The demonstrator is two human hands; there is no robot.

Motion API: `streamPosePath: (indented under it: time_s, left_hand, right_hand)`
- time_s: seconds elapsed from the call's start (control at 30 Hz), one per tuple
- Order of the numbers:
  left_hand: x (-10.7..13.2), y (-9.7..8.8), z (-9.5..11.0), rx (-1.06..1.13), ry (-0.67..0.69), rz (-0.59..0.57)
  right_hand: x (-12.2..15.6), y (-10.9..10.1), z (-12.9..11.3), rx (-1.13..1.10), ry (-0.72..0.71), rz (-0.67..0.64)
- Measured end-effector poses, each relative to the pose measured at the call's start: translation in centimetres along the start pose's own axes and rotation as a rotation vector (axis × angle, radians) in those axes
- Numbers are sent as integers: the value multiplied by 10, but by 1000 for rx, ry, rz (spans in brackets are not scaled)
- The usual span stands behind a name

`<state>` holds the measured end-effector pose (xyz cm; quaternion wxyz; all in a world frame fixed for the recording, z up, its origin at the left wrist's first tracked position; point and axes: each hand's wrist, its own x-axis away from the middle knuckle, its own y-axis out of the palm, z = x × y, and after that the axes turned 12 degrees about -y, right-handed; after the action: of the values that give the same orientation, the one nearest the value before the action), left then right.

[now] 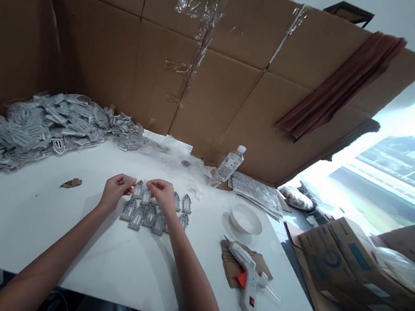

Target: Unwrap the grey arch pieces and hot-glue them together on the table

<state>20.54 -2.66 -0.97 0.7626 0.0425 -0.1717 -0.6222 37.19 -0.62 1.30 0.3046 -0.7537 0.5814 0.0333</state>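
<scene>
Small grey arch-shaped pieces [150, 215] with pale middles lie in rows on the white table [39, 233]. My left hand [116, 190] is at the left end of the back row, its fingertips pinched on a small pale, translucent piece [129, 181]. Over the same row, my right hand [162, 193] has its thumb and fingers pressed together just above one arch-shaped piece [146, 197]. Whatever lies between those fingertips is too small to make out. My right hand and forearm partly cover the pieces on the right.
Bagged grey pieces [50, 121] are heaped at the back left. A scrap of brown cardboard [71, 183] lies left. To the right are a white bowl [246, 219], a hot glue gun [247, 273] on cardboard, and a plastic bottle [231, 163]. Cardboard walls [157, 73] close the back.
</scene>
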Motion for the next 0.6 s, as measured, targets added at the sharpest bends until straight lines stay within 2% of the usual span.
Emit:
streamPosePath:
  time_s: [0.2,0.37,0.43,0.47,0.53,0.6]
  left_hand:
    - [-4,-3,-3,32,8,60]
    - [-1,-1,-3,10,-7,19]
    - [2,1,-2,-8,-17,-21]
    - [4,2,-2,-20,-24,-48]
    - [7,6,-2,-49,-44,-114]
    - [10,9,-4,-87,-66,-190]
  right_hand:
    - [46,23,-3,259,-209,-189]
    - [55,34,-2,383,-317,-250]
    - [51,30,-2,362,-322,-184]
    - [49,27,-2,300,-279,-119]
    - [44,20,-1,108,-128,27]
    - [40,14,1,-59,2,111]
